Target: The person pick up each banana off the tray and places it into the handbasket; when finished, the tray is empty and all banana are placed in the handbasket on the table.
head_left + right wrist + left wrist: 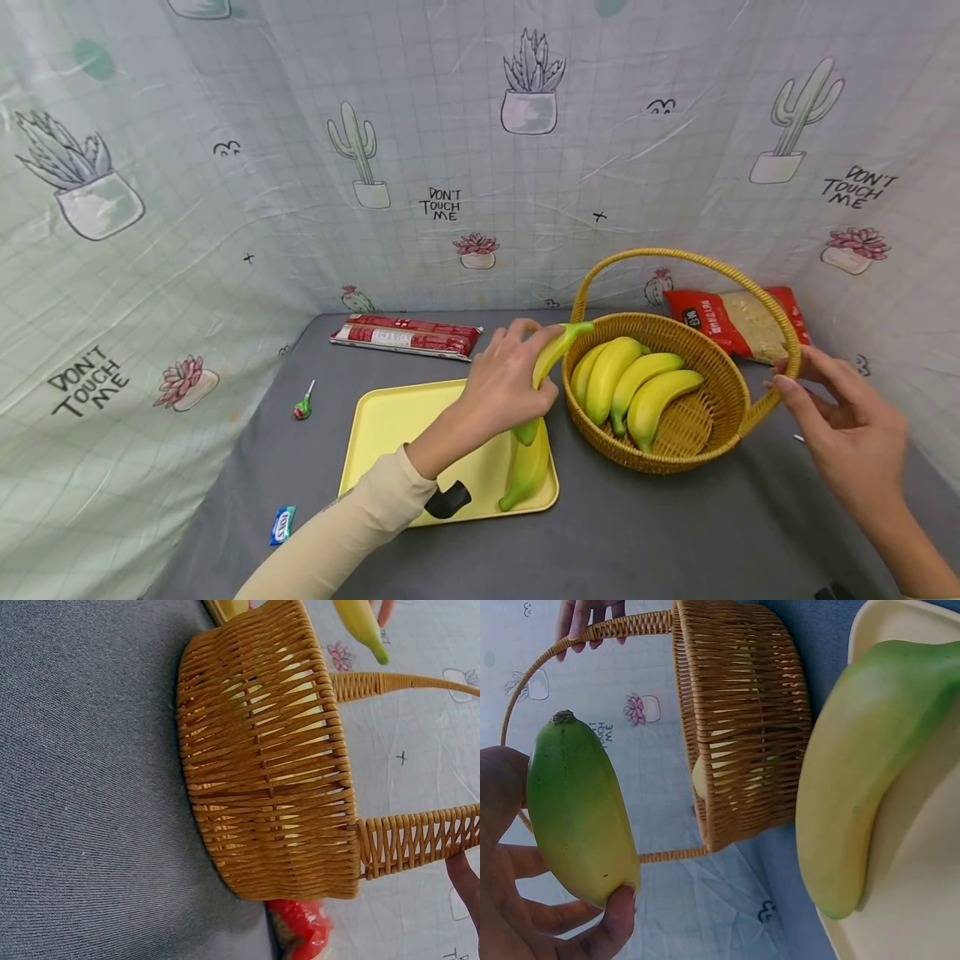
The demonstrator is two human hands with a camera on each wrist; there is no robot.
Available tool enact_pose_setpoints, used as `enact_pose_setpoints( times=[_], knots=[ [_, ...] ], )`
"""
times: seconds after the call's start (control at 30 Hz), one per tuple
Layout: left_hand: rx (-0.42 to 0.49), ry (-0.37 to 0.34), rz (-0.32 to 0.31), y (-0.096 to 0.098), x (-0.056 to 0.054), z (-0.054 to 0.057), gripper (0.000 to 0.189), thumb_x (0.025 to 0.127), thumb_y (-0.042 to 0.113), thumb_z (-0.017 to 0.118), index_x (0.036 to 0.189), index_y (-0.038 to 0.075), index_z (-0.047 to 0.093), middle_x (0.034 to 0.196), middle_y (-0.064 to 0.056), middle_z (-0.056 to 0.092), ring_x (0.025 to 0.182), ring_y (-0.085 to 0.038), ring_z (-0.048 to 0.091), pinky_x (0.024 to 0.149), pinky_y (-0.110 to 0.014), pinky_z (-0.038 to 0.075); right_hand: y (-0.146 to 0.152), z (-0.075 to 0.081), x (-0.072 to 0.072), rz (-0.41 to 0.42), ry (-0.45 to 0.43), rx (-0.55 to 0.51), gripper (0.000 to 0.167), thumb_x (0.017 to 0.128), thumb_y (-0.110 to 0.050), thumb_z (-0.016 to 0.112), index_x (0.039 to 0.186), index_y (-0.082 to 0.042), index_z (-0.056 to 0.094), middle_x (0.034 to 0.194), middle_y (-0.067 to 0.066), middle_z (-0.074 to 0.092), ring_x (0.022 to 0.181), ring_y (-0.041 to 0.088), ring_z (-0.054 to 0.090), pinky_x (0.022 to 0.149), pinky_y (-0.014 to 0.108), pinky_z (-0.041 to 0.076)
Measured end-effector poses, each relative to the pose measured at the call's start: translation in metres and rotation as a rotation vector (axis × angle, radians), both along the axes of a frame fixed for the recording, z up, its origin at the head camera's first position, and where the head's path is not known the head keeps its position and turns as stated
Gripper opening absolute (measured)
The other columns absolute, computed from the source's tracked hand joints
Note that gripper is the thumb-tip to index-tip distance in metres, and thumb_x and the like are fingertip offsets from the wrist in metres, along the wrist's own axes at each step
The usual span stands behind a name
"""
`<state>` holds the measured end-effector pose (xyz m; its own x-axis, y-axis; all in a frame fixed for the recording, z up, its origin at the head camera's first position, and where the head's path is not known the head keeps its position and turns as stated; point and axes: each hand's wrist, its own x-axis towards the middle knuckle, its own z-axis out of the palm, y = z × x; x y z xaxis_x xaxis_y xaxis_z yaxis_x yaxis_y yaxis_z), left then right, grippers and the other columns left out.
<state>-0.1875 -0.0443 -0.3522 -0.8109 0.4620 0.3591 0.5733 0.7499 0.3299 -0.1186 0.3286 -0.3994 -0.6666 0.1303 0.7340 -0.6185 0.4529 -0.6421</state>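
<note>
In the head view my left hand (510, 375) grips a yellow banana (551, 354) with green ends, raised over the right side of a yellow tray (382, 408). Another banana (527, 471) lies on the tray beneath it. My right hand (855, 425) pinches the right side of the handle of a wicker basket (652, 464). Several bananas (615, 379) lie together inside the basket, mostly toward its left. The left wrist view shows the held banana (581, 814) between thumb and fingers, with the basket (742, 720) beyond. In the right wrist view, a fingertip touches the basket handle (420, 836).
Behind the basket lies a red bag (738, 321) with a clear window. A long red packet (405, 336) sits at the back beyond the tray. To the left are a lollipop (303, 407) and a small blue packet (282, 525). A printed curtain (450, 150) hangs behind the table.
</note>
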Motion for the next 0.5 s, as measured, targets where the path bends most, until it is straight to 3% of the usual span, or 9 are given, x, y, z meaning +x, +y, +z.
enact_pose_setpoints(
  times=[0.5],
  knots=[
    [0.006,-0.009,-0.081,0.033,-0.010,0.011,0.070,0.085,0.016,0.067,0.153,0.025,0.058,0.142,-0.007,0.055,0.102,-0.024,0.052,0.063,-0.036,0.046,0.000,-0.001,0.000,-0.002,0.002,0.001,0.043,0.090,0.026,0.064,0.132,0.018,0.063,0.116,0.020,0.069,0.103,0.014,0.069,0.086,0.016,0.053]
  ],
)
